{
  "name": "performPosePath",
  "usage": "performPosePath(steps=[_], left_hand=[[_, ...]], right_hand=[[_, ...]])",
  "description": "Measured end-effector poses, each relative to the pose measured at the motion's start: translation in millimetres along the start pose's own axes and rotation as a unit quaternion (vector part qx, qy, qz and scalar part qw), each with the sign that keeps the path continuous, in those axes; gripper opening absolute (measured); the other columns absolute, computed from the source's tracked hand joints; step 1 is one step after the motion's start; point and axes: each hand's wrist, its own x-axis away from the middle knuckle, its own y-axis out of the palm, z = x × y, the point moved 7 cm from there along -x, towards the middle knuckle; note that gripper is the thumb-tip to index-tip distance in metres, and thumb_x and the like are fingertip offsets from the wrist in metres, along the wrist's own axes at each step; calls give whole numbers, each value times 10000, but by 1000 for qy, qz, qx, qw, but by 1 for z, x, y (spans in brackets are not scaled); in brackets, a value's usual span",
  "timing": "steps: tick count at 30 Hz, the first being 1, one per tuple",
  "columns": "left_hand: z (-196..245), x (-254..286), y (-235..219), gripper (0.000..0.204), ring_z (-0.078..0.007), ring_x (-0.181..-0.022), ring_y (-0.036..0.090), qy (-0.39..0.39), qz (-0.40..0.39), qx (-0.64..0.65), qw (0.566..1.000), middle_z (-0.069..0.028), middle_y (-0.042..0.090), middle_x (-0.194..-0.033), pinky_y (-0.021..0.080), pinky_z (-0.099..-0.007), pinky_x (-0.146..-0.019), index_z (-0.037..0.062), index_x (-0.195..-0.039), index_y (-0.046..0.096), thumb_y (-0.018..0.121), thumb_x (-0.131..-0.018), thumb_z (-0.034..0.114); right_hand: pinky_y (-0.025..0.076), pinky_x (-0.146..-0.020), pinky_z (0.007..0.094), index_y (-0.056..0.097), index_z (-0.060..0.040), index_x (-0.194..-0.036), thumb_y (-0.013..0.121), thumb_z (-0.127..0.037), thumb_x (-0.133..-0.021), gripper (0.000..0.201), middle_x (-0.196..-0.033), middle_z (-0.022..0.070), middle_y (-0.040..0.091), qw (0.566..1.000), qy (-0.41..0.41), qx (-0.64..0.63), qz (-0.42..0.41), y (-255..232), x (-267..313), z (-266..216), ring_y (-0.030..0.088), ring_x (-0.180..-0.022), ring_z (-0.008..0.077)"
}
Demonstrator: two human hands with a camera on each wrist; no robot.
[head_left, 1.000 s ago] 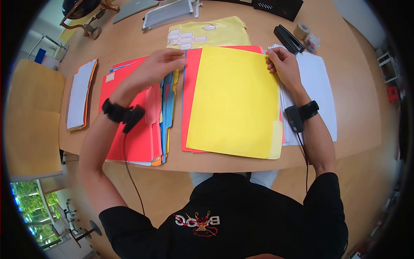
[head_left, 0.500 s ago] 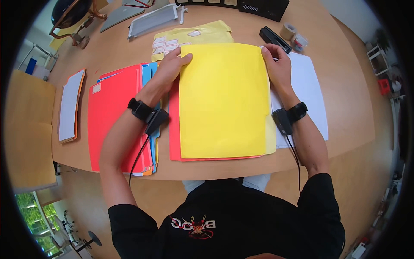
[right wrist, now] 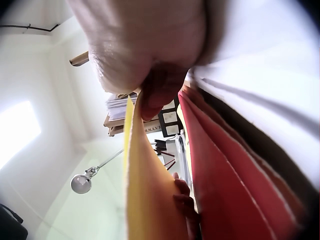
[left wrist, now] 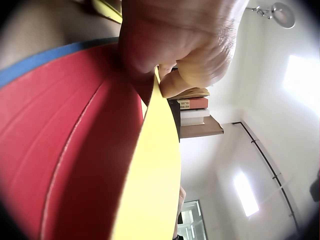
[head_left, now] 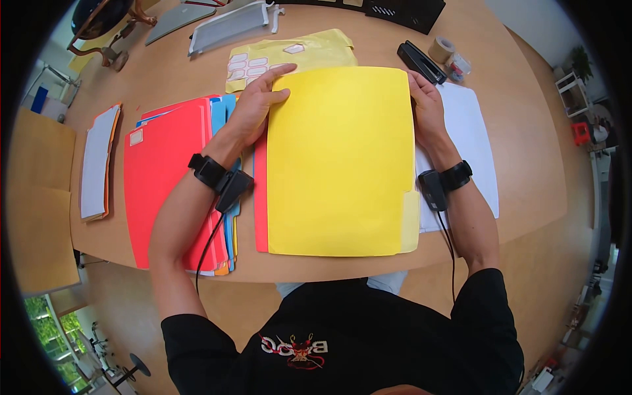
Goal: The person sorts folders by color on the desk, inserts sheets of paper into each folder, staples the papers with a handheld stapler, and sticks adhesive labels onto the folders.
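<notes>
A yellow file folder (head_left: 339,164) with a pale tab at its lower right is held between both hands over a red folder (head_left: 261,210). My left hand (head_left: 255,108) pinches its upper left edge, thumb on the near face and fingers behind. At the upper right edge, my right hand (head_left: 429,108) holds it too, with its fingertips partly hidden. From the left wrist, the yellow sheet (left wrist: 150,175) stands raised at an angle off the red one (left wrist: 65,135). The right wrist view also shows a gap between the yellow folder (right wrist: 145,185) and several red layers (right wrist: 220,185) below.
Left of the hands lies a stack of red and blue folders (head_left: 168,178), with a white-topped pile (head_left: 97,161) farther left. White paper (head_left: 471,145) lies at the right. Behind are a labelled yellow envelope (head_left: 322,49), a black stapler (head_left: 420,62) and a tape roll (head_left: 441,49).
My left hand has come in from the left and taken the folder's left edge. The yellow folder has turned straighter, shifted left over the red one and risen off it.
</notes>
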Motion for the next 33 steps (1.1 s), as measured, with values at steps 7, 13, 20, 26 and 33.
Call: performPosePath(steps=[7, 13, 20, 26, 33], left_hand=[[2, 2, -1, 257, -121, -1049, 594, 5, 12, -172, 985, -55, 637, -1164, 482, -256, -920, 26, -1204, 635, 573, -987, 149], [9, 6, 4, 255, -96, -979, 598, 47, 29, -222, 973, -33, 659, -1072, 485, -239, -864, 25, -1118, 658, 677, -949, 215], [20, 15, 10, 260, -93, -946, 615, 33, 55, -196, 979, -41, 671, -1047, 491, -236, -852, 23, -1074, 674, 733, -912, 217], [9, 12, 5, 266, -95, -921, 629, 37, 34, -179, 983, -35, 677, -1038, 507, -235, -840, 23, -1109, 692, 708, -936, 224], [12, 18, 19, 349, -103, -1018, 621, 2, -16, -196, 980, -50, 669, -1109, 498, -247, -899, 46, -1262, 646, 669, -962, 223]], right_hand=[[548, -670, 213, 601, 25, -1179, 643, -122, -972, 258, -938, 83, 720, 998, 11, 40, 47, 1, 3, -3, 676, -758, 85], [486, -579, 195, 547, 7, -1234, 656, -126, -965, 320, -808, 58, 723, 996, 18, 80, 45, -4, 1, -3, 657, -666, 71], [484, -572, 198, 556, 1, -1221, 656, -127, -965, 302, -820, 64, 724, 994, 26, 92, 50, -4, 2, -4, 652, -665, 65], [501, -593, 197, 563, 6, -1221, 686, -108, -941, 326, -831, 54, 722, 998, 24, 58, 21, 1, 3, -4, 652, -674, 58], [562, -701, 202, 558, 8, -1241, 734, -57, -891, 397, -959, 68, 737, 994, 30, 106, -10, -4, -1, 4, 694, -801, 88]])
